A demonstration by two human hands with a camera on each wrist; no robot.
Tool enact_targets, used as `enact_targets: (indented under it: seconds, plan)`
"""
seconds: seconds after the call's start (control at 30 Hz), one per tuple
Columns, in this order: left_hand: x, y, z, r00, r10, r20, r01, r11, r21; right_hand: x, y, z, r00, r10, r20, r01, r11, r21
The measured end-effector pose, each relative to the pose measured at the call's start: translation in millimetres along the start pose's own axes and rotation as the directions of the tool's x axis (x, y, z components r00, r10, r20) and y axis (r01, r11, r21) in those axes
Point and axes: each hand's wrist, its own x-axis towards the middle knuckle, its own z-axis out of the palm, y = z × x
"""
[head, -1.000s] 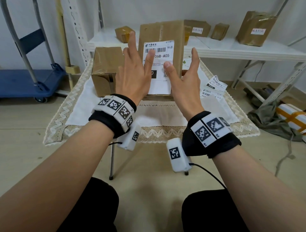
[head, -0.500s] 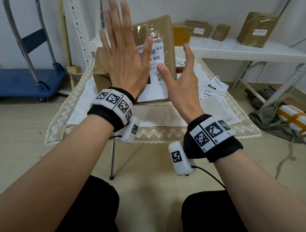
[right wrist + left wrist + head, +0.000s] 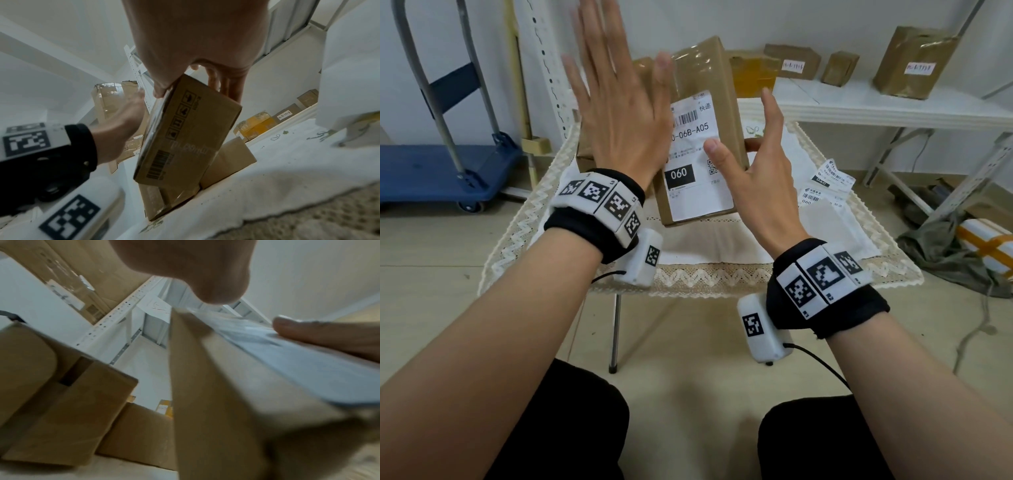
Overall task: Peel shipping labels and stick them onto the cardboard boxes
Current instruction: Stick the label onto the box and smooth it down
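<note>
White wall [image 3: 808, 20] stood behind the white shelf [image 3: 893, 113]; left of that shelf, a blue platform trolley [image 3: 441, 171] sat on the pale wood floor [image 3: 431, 257]; right of it, crumpled olive cloth [image 3: 945, 253].

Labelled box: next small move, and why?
Probably carry the box to the shelf and set it down. The label already lies flat on its face, the right hand grips its edge, and the left hand is spread open off the label. Loose labels wait on the table.
</note>
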Motion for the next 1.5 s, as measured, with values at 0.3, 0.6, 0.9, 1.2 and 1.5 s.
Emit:
enact_targets:
  seconds: [0.3,0.6,0.9,1.2,1.5]
  plan:
    - [3,-7,2,0.992,-0.123,-0.009,0.122,0.991,-0.047,2,2,3,0.999,-0.042,0.03,0.039,0.995,0.091]
    - [-10,12,14,0.694,-0.172,0.699,0.629,0.618,-0.472,15,9,-10,0.991,0.132,0.019,-0.131,0.939,0.317]
    - [-23,37,-8,0.653,-0.163,0.74,0.623,0.67,-0.403,24,6,-15,0.957,0.121,-0.263,-0.039,0.954,0.298]
    - [-48,71,-25,0.71,-0.067,0.701,0.39,0.866,-0.312,46,14,-18,0.801,-0.19,-0.568,0.126,0.981,-0.151]
    - [-47,67,-29,0.757,-0.042,0.652,0.329,0.887,-0.324,51,33,-29,0.751,-0.229,-0.62,0.046,0.954,-0.297]
